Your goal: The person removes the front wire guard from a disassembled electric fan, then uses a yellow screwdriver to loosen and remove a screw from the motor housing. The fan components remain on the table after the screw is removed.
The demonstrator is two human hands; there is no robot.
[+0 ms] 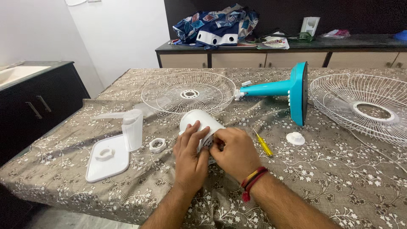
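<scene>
Cabinets (40, 106), dark with a pale sink top, stand far left of the white motor housing (199, 121), the landmark here. On the patterned tablecloth (330, 178), left of the housing, lies a white base plate (108, 163) with a ring on it, a translucent upright column (132, 129) at its far edge, and a white ring nut (157, 145) just beside the housing. Behind the housing rests a white wire fan guard (188, 92). The left hand (190, 154) lies with fingers spread over the housing's near side, holding it down. The right hand (235, 150) touches the housing's right edge, fingertips pressed together there; what they pinch is hidden. Just right of the housing lies a yellow screwdriver (263, 144), then a white cap (295, 138). Behind these a turquoise fan stand (288, 89) lies on its side. Farthest right sits a second wire guard (364, 106).
</scene>
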